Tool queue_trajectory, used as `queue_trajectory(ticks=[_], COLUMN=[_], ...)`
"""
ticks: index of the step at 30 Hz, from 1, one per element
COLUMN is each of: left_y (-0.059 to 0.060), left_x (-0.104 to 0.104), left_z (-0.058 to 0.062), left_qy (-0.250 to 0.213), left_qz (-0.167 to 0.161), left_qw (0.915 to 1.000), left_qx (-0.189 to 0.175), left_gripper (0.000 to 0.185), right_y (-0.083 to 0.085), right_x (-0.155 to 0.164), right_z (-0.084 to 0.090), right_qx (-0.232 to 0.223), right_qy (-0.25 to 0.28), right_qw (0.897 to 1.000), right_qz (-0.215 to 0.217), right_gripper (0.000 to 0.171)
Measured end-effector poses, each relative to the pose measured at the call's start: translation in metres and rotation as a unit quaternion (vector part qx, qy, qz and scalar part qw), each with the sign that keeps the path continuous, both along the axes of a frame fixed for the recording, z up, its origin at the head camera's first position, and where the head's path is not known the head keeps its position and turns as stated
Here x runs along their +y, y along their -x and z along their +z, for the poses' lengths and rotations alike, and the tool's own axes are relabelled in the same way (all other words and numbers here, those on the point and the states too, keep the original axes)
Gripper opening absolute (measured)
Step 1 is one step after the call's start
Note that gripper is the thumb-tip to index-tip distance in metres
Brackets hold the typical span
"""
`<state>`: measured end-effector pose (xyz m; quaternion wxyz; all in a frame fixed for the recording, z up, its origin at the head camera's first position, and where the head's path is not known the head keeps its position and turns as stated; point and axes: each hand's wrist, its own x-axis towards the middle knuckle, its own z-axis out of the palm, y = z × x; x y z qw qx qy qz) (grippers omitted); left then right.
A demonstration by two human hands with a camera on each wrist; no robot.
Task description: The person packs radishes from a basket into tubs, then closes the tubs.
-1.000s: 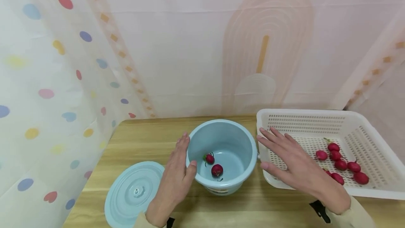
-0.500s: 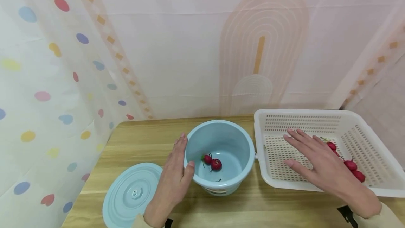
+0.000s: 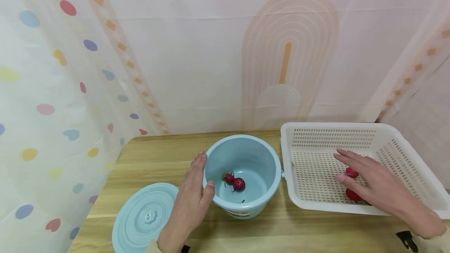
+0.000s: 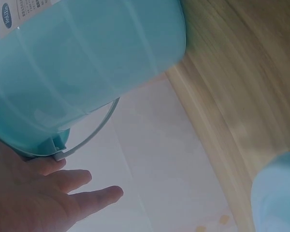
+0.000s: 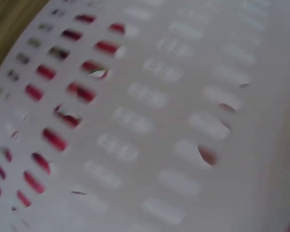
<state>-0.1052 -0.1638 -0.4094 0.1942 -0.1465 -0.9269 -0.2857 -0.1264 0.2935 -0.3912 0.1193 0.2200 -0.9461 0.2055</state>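
Having moved deeper into the white basket (image 3: pixel 393 143), right hand (image 3: pixel 377 184) is lying flat-fingered over the radishes (image 3: pixel 351 172), gripping nothing, while left hand (image 3: pixel 191 198) is pressing open-palmed against the upright bucket (image 3: pixel 246 206).

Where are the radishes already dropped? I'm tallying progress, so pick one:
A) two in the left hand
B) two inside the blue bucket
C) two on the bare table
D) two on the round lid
B: two red radishes lie on the floor of the blue bucket, while the lid beside it carries none.
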Motion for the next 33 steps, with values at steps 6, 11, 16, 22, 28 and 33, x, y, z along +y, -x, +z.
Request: queue_trajectory(ticks=[6, 11, 16, 22, 28, 33], left_y=[0.0, 0.0, -0.001, -0.002, -0.002, -0.002], left_x=[0.0, 0.0, 0.0, 0.001, 0.0, 0.0], left_z=[0.0, 0.0, 0.0, 0.0, 0.001, 0.003], left_qy=[0.002, 0.0, 0.003, 0.005, 0.006, 0.008], left_qz=[0.0, -0.003, -0.002, -0.001, 0.0, -0.005], left_qw=[1.0, 1.0, 1.0, 1.0, 1.0, 0.9999], left_qx=[0.004, 0.009, 0.007, 0.002, -0.001, -0.005], left_gripper=[0.063, 0.063, 0.064, 0.065, 0.065, 0.065], right_y=[0.005, 0.007, 0.01, 0.014, 0.02, 0.024], right_x=[0.014, 0.026, 0.036, 0.049, 0.06, 0.064], right_z=[0.0, -0.003, -0.008, -0.012, -0.014, -0.012], right_qx=[-0.061, -0.078, -0.08, -0.098, -0.126, -0.158], right_qy=[0.011, 0.011, 0.002, 0.011, 0.029, 0.029], right_qw=[0.998, 0.997, 0.997, 0.995, 0.991, 0.986], right_qz=[-0.002, 0.004, 0.0, 0.016, 0.03, 0.047], right_gripper=[0.06, 0.054, 0.045, 0.039, 0.036, 0.035])
